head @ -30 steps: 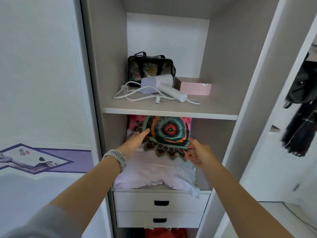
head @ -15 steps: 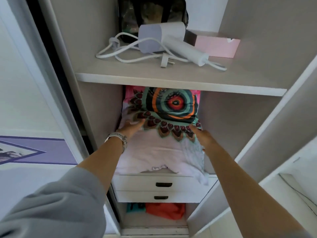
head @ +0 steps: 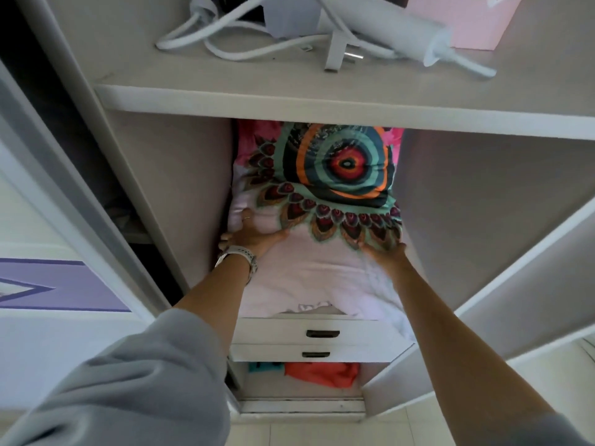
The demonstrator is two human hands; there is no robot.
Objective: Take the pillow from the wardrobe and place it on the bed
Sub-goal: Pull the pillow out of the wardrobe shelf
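The pillow has a bright ringed pattern in teal, orange and red with pink corners. It stands wedged in the wardrobe compartment under a shelf, on folded pale bedding. My left hand, a watch on its wrist, presses against the pillow's lower left side, fingers curled round the edge. My right hand is pushed in at the pillow's lower right corner, its fingers hidden under the fabric.
The shelf above carries a white hair dryer with its cable and a pink box. Two white drawers sit below the bedding, with orange cloth under them. A sliding door frame stands at the left.
I have leaned closer and lower into the wardrobe. Both hands have slid from the pillow's front to its lower corners and closed on it.
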